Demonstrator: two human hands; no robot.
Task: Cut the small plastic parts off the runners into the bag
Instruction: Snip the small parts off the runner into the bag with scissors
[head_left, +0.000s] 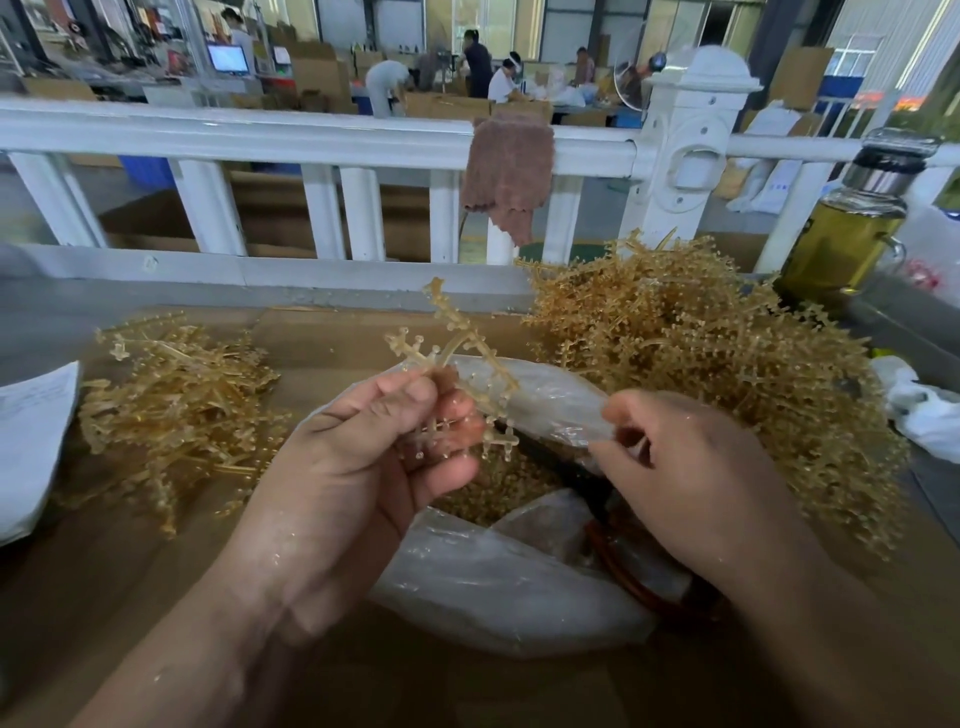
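clear bag (498, 577) lower centre, open beneath hands | left hand (363, 457) pinching runner (457, 332) at centre | right hand (691, 467) curled, apparently round dark scissors (566, 467) | smaller runner pile (176, 395) mid-left | bigger runner pile (701, 353) mid-right | bottle (847, 228) upper right

It's dim and yellowish down at the bench (130, 597), far brighter back by the hall's windows (857, 57). The left hand (363, 457) and right hand (691, 467) look soft, speckled with wet glints. The runner (464, 327) gripped in the left looks crisper, while the scissors (561, 467) held in the right sink into shadow. Pale glare lies on the bag (493, 587). The white railing (260, 135) bows, and distant workers (501, 78) blur.
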